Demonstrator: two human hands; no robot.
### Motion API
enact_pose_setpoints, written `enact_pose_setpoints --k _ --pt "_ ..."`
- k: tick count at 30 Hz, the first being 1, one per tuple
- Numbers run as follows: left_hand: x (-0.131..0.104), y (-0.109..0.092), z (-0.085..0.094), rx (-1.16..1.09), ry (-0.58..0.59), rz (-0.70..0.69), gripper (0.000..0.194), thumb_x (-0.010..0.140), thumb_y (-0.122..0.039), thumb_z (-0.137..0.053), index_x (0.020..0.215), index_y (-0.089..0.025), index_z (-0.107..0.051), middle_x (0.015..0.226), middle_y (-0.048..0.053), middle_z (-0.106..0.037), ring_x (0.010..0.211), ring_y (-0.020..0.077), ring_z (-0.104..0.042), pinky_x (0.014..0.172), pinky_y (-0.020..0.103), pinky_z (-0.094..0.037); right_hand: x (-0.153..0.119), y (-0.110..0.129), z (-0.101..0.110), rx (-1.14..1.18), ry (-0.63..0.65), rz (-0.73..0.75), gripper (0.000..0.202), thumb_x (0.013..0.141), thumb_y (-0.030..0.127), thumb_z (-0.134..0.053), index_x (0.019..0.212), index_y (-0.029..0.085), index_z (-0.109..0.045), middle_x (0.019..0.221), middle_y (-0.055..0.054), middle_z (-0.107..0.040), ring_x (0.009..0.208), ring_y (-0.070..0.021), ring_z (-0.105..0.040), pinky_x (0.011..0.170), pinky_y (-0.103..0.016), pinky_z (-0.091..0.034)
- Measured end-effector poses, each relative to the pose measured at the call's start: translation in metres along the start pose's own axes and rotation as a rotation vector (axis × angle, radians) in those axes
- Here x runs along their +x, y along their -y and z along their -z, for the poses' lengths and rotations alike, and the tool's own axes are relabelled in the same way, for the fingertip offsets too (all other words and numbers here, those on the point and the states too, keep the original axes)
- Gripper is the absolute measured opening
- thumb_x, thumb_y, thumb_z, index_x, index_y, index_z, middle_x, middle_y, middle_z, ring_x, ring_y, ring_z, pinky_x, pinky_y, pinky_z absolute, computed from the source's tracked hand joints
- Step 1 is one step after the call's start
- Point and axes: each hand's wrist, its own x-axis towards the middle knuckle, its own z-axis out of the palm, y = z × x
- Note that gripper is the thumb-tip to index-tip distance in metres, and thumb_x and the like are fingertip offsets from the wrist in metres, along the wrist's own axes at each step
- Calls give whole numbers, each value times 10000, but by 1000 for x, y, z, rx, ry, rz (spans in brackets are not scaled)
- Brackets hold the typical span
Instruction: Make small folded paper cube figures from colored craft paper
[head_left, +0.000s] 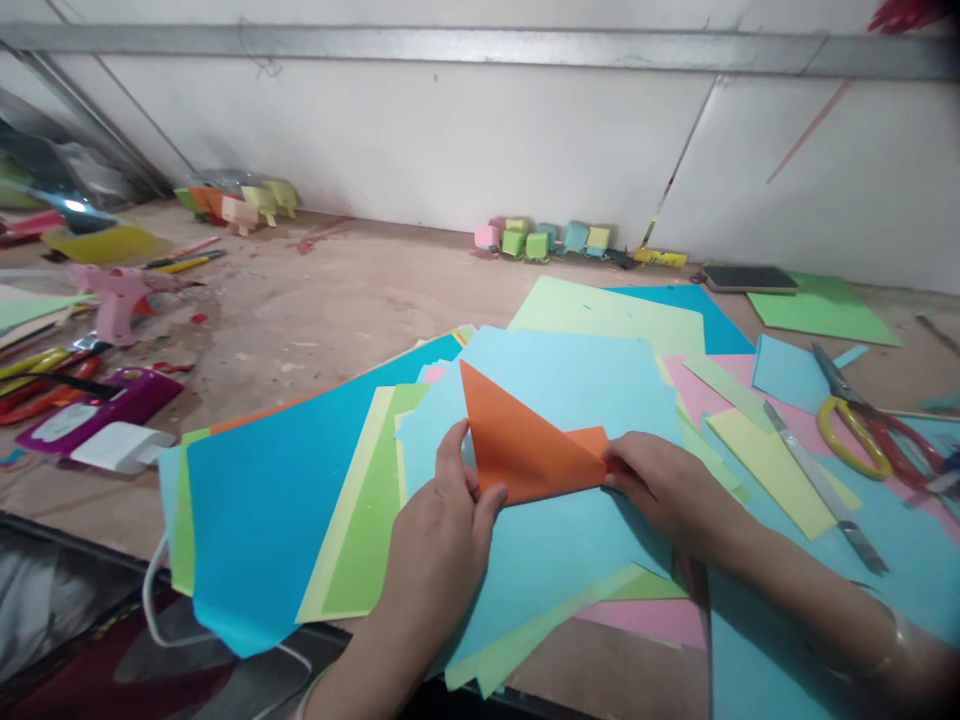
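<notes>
An orange sheet of paper, folded over diagonally into a triangle with a strip showing at its right, is held between both hands just over a pile of light blue paper. My left hand grips its left edge, with the thumb at the lower corner and fingers partly behind. At the other end, my right hand pinches the right corner between thumb and fingers. Under and beside the pile lie green paper and dark blue paper.
Scissors and a craft knife lie on paper at right. A pink glue gun, purple device and white charger sit left. Small paper cube figures line the wall. A phone rests back right.
</notes>
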Motion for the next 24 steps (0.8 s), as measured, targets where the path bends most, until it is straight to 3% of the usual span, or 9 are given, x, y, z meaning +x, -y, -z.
enact_pose_setpoints --k 6,10,12,14,16,18,21,24 --pt "-3 -2 -6 103 -49 -36 694 920 -286 -510 1481 -108 -143 617 -67 -560 456 130 -535 429 214 -309 -2 2 -4 -4 -48 -2 111 899 150 -502 809 210 -476 731 -7 -577 630 -159 -534 564 -261 -402" --pt "1 -1 -6 215 -31 -41 605 925 -283 -529 1424 -94 -245 624 -54 -574 456 121 -515 435 214 -296 -2 5 -5 12 -71 -66 184 864 146 -519 750 227 -399 656 26 -508 541 -132 -462 490 -233 -333" --pt "3 -3 -5 242 5 -54 384 929 -273 -523 1266 -117 -422 642 -30 -591 474 123 -517 446 223 -298 -2 6 -7 -38 -87 -47 198 863 133 -504 732 227 -388 666 18 -492 556 -136 -450 494 -238 -314" --pt "5 -5 -3 271 62 -76 107 936 -261 -507 981 -166 -530 667 -8 -600 516 130 -524 462 232 -297 -3 7 -9 -106 -97 -14 190 864 112 -486 720 216 -417 700 -2 -493 597 -145 -453 506 -246 -296" --pt "6 -7 -1 300 119 -92 156 939 -242 -499 792 -190 -507 688 0 -591 562 138 -527 479 241 -296 -3 8 -10 -177 -113 12 198 859 73 -463 708 201 -464 721 -17 -491 623 -151 -444 511 -253 -271" --pt "6 -8 0 328 130 -100 197 939 -235 -505 747 -191 -508 701 6 -570 599 151 -524 492 250 -304 -4 11 -10 -247 -163 119 244 852 24 -436 686 187 -508 710 -26 -492 624 -155 -419 530 -269 -268" --pt "3 -9 -1 361 9 -165 165 928 -224 -529 778 -177 -577 769 47 -561 679 190 -522 551 284 -375 -6 17 -7 -343 -223 361 300 858 -13 -430 657 172 -553 694 -44 -518 649 -174 -428 592 -309 -310" --pt "0 -11 -6 353 -85 -354 150 918 -137 -498 903 -167 -644 832 74 -575 733 216 -526 602 319 -426 -8 24 -5 -383 -179 450 230 889 28 -457 840 144 -650 739 -57 -562 701 -202 -479 623 -337 -333"
